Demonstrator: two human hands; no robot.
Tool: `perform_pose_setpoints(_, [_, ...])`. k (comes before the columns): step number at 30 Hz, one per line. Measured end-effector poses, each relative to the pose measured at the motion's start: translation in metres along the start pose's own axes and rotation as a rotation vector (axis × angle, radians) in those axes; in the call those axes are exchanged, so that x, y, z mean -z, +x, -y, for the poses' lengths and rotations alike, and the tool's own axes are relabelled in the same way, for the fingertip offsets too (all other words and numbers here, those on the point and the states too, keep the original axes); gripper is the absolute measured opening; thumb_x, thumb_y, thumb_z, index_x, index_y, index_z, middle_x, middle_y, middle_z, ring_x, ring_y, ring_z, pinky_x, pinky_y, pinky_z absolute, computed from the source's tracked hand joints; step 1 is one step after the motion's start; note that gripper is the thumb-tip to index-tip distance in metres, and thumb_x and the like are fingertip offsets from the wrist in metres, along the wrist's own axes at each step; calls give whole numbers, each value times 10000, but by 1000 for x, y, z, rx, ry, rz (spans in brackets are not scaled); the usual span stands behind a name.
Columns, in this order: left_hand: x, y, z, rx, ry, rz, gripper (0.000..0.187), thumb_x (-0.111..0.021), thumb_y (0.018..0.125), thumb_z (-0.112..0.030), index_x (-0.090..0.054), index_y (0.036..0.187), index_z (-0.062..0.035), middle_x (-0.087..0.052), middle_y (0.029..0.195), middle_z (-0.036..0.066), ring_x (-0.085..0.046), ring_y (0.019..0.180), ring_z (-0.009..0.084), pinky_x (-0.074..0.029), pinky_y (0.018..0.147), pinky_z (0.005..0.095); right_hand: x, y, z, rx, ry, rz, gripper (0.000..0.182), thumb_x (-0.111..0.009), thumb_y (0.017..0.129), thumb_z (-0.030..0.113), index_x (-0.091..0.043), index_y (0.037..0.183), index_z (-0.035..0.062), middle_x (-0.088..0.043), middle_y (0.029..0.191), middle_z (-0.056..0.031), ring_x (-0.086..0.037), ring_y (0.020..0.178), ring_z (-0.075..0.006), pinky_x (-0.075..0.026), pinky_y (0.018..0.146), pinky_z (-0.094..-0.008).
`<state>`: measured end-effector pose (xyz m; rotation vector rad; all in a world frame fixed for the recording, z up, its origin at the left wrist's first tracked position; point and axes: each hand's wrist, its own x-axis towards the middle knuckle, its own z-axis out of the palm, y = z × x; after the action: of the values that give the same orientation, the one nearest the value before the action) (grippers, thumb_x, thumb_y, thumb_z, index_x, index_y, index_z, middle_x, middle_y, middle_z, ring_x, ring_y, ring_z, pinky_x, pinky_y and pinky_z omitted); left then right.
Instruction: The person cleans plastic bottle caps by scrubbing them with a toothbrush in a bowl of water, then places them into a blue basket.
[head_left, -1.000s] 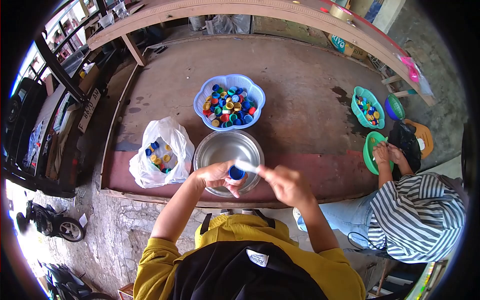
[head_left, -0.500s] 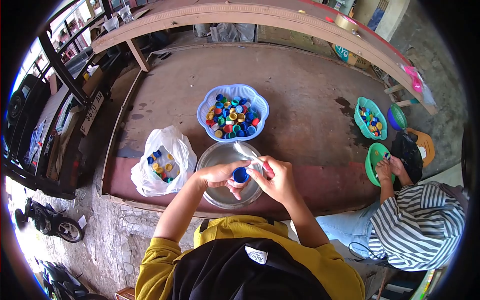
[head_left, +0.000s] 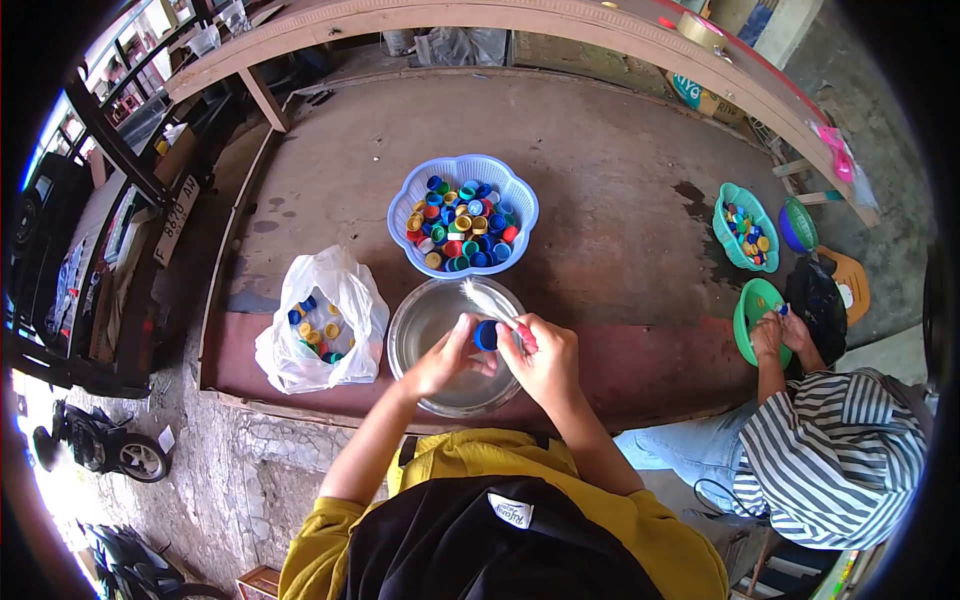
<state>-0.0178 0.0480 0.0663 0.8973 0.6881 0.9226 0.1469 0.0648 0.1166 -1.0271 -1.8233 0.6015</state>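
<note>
Right now, the blue cap [head_left: 486, 335] sits between your two hands, above the metal basin [head_left: 403, 375]. Your right hand [head_left: 548, 362] has its grip closed around the red-handled brush [head_left: 488, 298], its thumb at the cap's edge. Your left hand [head_left: 440, 364] meets the cap's other side, but I cannot tell whether that grip pinches firmly or merely steadies it.

The likeliest trouble is a slip: with your right fingers sharing brush and cap, uneven pressure could pop the cap loose into the basin. Swing the bristles too far, and they may knock the cap-filled basket [head_left: 397, 215] just beyond the rim. A wide left elbow could likewise snag the plastic bag [head_left: 300, 372] beside the basin on the surface [head_left: 620, 200], spilling its caps.
</note>
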Motion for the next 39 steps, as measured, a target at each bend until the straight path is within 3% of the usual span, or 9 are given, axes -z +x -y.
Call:
perform_pose_setpoints(5, [-23, -14, 16, -320, -74, -126, 420, -395, 973, -291, -333, 1318, -60, -483, 1116, 76, -536, 914, 168, -487, 804, 354, -7, -4, -2, -49, -11, -9, 96, -663, 784, 59, -589, 755, 6, -535, 539, -69, -521, 447, -103, -394, 427, -251])
perform_pose_setpoints(8, [-25, -16, 21, -362, -102, -138, 405, -400, 971, -298, -358, 1297, -62, -486, 1122, 77, -531, 924, 166, -482, 798, 357, -8, -6, 1, -82, 26, 51, 124, -659, 794, 132, -593, 768, 30, -584, 584, -113, -582, 468, -224, -454, 448, -315])
perform_pose_setpoints(15, [-16, -13, 24, -404, -309, -152, 400, -357, 968, -391, -419, 1189, -63, -519, 985, 68, -519, 883, 155, -468, 720, 335, 15, -14, -1, 28, 152, 77, 309, -494, 895, 66, -521, 1198, 15, -617, 866, -193, -626, 666, -281, -479, 558, -326])
perform_pose_setpoints(17, [-14, -13, 25, -409, -287, -166, 390, -336, 974, -394, -427, 1158, -62, -505, 960, 54, -499, 855, 140, -445, 710, 323, 15, -23, -4, 74, 96, 25, 382, -528, 864, 60, -515, 1245, 84, -591, 773, -134, -593, 597, -271, -471, 532, -342])
perform_pose_setpoints(20, [-18, -12, 20, -414, -168, -240, 374, -324, 979, -387, -432, 1137, -66, -486, 942, 36, -461, 837, 124, -421, 709, 313, 25, -39, -3, 155, -175, 383, 507, -558, 801, 19, -511, 1276, 189, -505, 667, -84, -541, 529, -254, -458, 499, -360])
perform_pose_setpoints(23, [-13, -6, 33, -441, -146, -248, 358, -316, 982, -380, -440, 1102, -66, -482, 943, 32, -450, 817, 117, -417, 704, 311, 27, -35, -2, 62, -309, 281, 579, -581, 752, 5, -522, 1266, 264, -421, 619, -64, -500, 486, -232, -451, 473, -366])
perform_pose_setpoints(33, [-17, -5, 26, -387, -90, -336, 434, -263, 990, -402, -479, 1030, -28, -469, 869, 32, -426, 764, 111, -365, 746, 253, 28, -29, -10, 109, -110, -32, 510, -567, 753, -10, -578, 1206, 223, -451, 620, -54, -514, 492, -221, -443, 449, -344])
perform_pose_setpoints(36, [-18, -8, 24, -363, -81, -330, 437, -260, 989, -409, -483, 1023, -35, -476, 865, 29, -427, 769, 115, -361, 748, 257, 24, -38, -12, 181, -218, 354, 493, -564, 761, -2, -576, 1205, 210, -464, 660, -59, -536, 516, -240, -460, 479, -364])
perform_pose_setpoints(39, [-23, -5, 23, -325, -155, -376, 436, -264, 988, -415, -479, 1021, -37, -480, 864, 24, -426, 768, 119, -358, 743, 256, 22, -34, -16, 103, -166, 257, 458, -552, 783, -7, -569, 1208, 162, -515, 682, -70, -552, 534, -238, -473, 500, -339])
